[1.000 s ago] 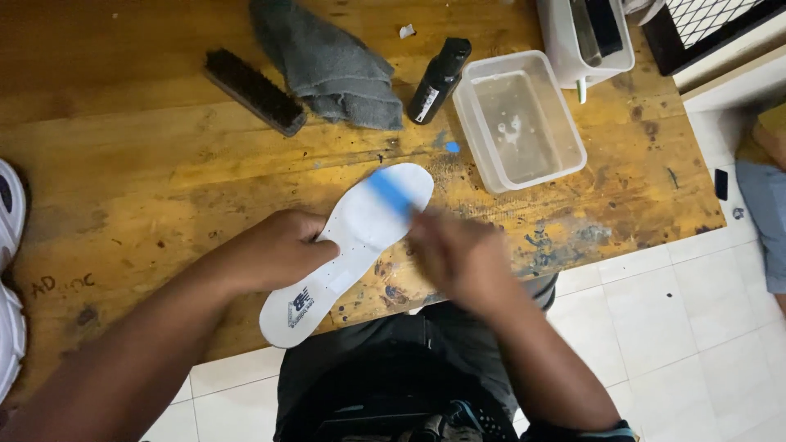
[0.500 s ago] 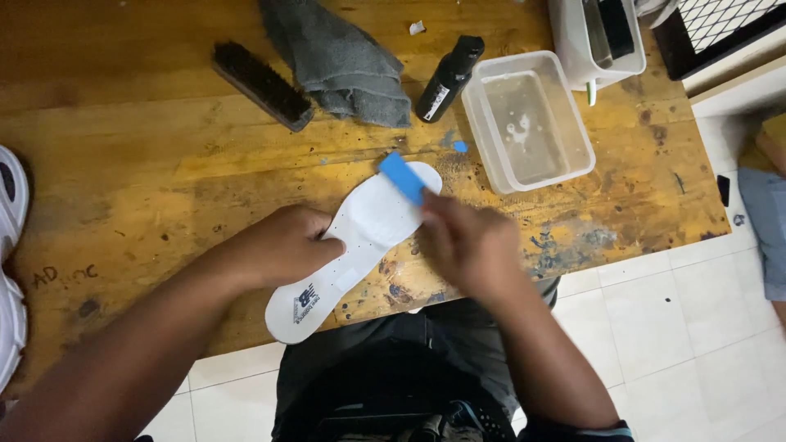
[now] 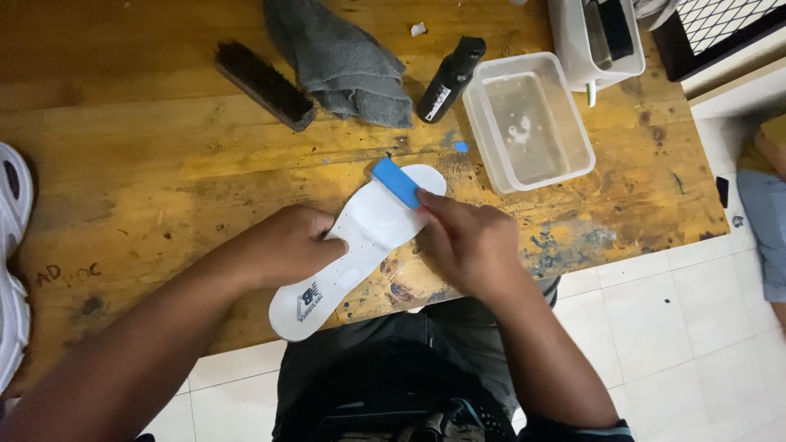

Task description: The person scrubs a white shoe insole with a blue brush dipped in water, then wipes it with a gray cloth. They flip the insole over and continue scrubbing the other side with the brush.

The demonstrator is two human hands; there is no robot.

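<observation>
A white shoe insole (image 3: pixel 360 245) lies slantwise on the worn wooden table (image 3: pixel 147 196), heel end over the near edge. My left hand (image 3: pixel 291 244) presses down on its middle with fingers curled. My right hand (image 3: pixel 463 237) grips a small blue block (image 3: pixel 396 182), like a sponge or eraser, and holds it against the toe end of the insole.
Behind the insole lie a dark brush (image 3: pixel 264 84), a grey cloth (image 3: pixel 344 61) and a black spray bottle (image 3: pixel 450 79). A clear tub of cloudy water (image 3: pixel 528 123) stands at right, a white container (image 3: pixel 594 41) behind it. A white shoe (image 3: pixel 12 262) is at the left edge.
My right hand has slid the blue block up the insole toward its toe end and back slightly; my left hand stays pressed on the insole.
</observation>
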